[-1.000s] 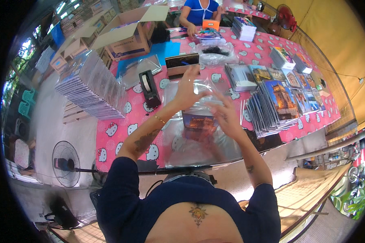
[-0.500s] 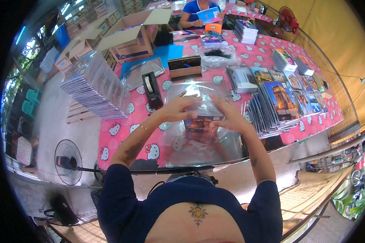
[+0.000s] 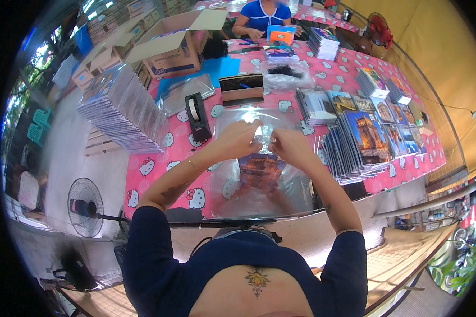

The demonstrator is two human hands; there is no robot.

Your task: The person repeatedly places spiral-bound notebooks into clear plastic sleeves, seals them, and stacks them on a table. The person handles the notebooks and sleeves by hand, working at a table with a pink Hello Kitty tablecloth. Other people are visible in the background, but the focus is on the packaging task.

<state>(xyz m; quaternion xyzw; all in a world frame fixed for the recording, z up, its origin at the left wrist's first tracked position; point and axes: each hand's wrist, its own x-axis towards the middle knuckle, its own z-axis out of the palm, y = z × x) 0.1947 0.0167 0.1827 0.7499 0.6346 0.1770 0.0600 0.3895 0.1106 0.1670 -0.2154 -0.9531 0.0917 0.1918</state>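
Observation:
In front of me on the pink table lies clear plastic film [image 3: 297, 193], crumpled and shiny. On or within it is a notebook [image 3: 260, 168] with a building on its cover; I cannot tell which. Over the notebook's far edge my left hand [image 3: 242, 139] is closed, its fingertips pinching the clear plastic. Close beside it, my right hand [image 3: 292, 146] is also closed on the plastic, with a small gap between the two. The fingers partly hide what they grip. A black tape dispenser [image 3: 198, 122] stands beyond my left forearm.
Spiral notebooks [image 3: 346, 153] are fanned and stacked at right. A tall wrapped stack [image 3: 119, 113] rises at left, with a cardboard box [image 3: 169, 55] behind. A small brown open box [image 3: 241, 96] sits ahead. Across the table is a person in blue [image 3: 269, 16]. A fan [image 3: 84, 208] stands at lower left.
My spread fingers have closed, and both hands have drawn together over the plastic. The person across has lowered the blue booklet toward the table.

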